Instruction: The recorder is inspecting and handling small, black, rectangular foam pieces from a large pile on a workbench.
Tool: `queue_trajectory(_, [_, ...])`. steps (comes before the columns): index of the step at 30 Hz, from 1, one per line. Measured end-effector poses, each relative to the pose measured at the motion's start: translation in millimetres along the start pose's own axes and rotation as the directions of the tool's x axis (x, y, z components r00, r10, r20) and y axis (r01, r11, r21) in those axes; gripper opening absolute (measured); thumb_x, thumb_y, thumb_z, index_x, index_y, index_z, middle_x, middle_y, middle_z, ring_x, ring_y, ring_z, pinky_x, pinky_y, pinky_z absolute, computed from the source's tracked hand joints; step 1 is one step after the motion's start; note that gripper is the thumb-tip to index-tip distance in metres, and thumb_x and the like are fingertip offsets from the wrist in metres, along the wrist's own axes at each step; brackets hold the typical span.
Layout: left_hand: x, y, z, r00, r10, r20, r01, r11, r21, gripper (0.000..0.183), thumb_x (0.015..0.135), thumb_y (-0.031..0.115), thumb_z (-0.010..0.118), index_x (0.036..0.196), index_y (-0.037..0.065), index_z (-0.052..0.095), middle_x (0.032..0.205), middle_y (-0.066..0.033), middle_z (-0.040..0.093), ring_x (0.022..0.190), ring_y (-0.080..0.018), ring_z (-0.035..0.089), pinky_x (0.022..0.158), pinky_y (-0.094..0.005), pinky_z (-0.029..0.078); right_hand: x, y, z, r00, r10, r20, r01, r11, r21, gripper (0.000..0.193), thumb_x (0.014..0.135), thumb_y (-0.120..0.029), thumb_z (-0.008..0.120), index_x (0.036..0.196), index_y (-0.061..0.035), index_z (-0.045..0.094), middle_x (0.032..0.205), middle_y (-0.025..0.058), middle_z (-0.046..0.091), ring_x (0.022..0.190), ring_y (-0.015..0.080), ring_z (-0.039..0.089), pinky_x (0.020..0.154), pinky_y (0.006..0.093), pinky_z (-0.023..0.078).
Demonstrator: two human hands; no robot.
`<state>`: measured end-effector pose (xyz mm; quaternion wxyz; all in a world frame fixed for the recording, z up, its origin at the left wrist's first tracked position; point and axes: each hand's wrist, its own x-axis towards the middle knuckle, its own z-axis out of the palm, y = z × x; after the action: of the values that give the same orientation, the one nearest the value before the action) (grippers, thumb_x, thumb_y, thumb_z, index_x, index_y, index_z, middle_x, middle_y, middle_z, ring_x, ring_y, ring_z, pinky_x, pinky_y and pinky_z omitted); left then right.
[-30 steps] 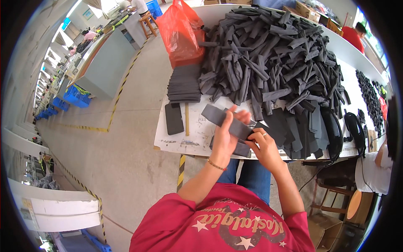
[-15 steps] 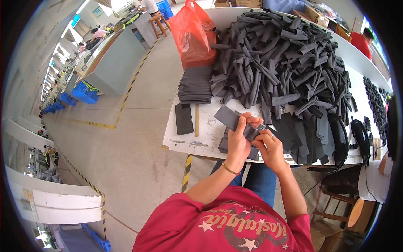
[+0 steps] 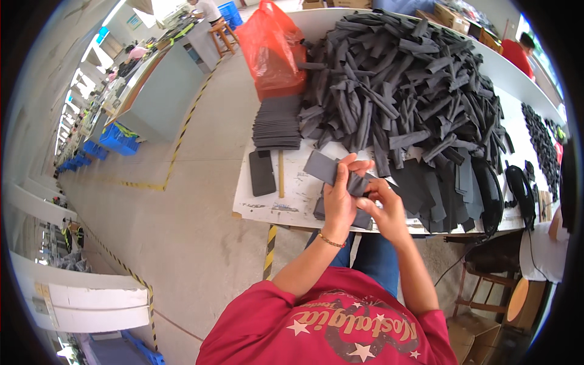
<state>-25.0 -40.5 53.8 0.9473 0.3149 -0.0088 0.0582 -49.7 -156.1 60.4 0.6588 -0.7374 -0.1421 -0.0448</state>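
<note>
A dark grey fabric strip [image 3: 320, 166] is pinched between the thumb and fingers of my left hand [image 3: 340, 201], with its flat end pointing to the upper left. My right hand [image 3: 388, 210] has its curled fingers at the strip's other end, which looks folded over; the fingers partly hide it. Beneath my hands, at the table's front edge, lies a small stack of dark pieces [image 3: 363, 219], mostly covered. Flat dark strips [image 3: 426, 188] are fanned out just right of my right hand.
A large heap of dark fabric pieces [image 3: 395, 85] fills the back of the white table [image 3: 243, 204]. To its left are a neat dark stack [image 3: 277, 125], a red plastic bag [image 3: 271, 55], a black phone [image 3: 263, 173] and a yellowish stick [image 3: 281, 174]. Black curved items [image 3: 488, 198] lie right.
My right thumb has moved away from the fingertips and lower along the strip. The strip's folded end has turned slightly in my hands. My left hand keeps its hold.
</note>
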Motion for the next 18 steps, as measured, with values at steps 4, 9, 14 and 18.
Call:
queue_trajectory(4, [8.8, 13.5, -1.1, 0.999, 0.045, 0.013, -0.045, 0.999, -0.011, 0.041, 0.099, 0.032, 0.05, 0.121, -0.001, 0.053, 0.109, -0.0143, 0.065, 0.117, -0.0333, 0.056, 0.107, -0.0452, 0.038, -7.2, 5.0, 18.2, 0.905, -0.278, -0.321, 0.184, 0.938, -0.294, 0.018, 0.084, -0.007, 0.071, 0.086, -0.002, 0.054, 0.099, 0.0022, 0.055, 0.085, 0.0096, 0.051, 0.075, 0.0224, 0.042])
queue_trajectory(9, [1.3, 16.0, 4.3, 0.977, -0.032, 0.211, 0.047, 0.997, -0.067, 0.038, 0.098, 0.031, 0.052, 0.121, 0.002, 0.056, 0.114, -0.0144, 0.064, 0.117, -0.0328, 0.056, 0.107, -0.048, 0.038, -5.4, -23.3, 10.3, 0.925, 0.205, -0.319, -0.073, 0.922, 0.381, 0.02, 0.088, -0.013, 0.068, 0.1, -0.0013, 0.056, 0.09, -0.0006, 0.055, 0.081, 0.0076, 0.051, 0.071, 0.0219, 0.042])
queue_trajectory(14, [4.9, 31.3, -16.2, 0.983, 0.044, 0.177, -0.043, 0.999, -0.006, 0.037, 0.094, 0.029, 0.061, 0.119, 0.002, 0.057, 0.107, -0.0134, 0.066, 0.104, -0.0307, 0.063, 0.094, -0.0467, 0.049, -7.9, -16.8, -1.0, 0.901, -0.285, -0.328, 0.224, 0.952, -0.21, 0.013, 0.077, -0.002, 0.074, 0.084, -0.0023, 0.064, 0.077, 0.004, 0.058, 0.069, 0.0157, 0.053, 0.063, 0.0283, 0.044])
queue_trajectory(18, [5.0, 40.3, -41.0, 0.992, 0.054, 0.117, -0.055, 0.998, 0.005, 0.02, 0.092, 0.019, 0.064, 0.103, 0.002, 0.065, 0.095, -0.013, 0.069, 0.089, -0.0293, 0.067, 0.082, -0.0439, 0.056, -8.6, -24.9, -10.3, 0.785, -0.582, -0.211, 0.434, 0.76, -0.484, 0.022, 0.067, 0.002, 0.079, 0.083, -0.0034, 0.064, 0.077, 0.0063, 0.059, 0.066, 0.0205, 0.055, 0.055, 0.0309, 0.043])
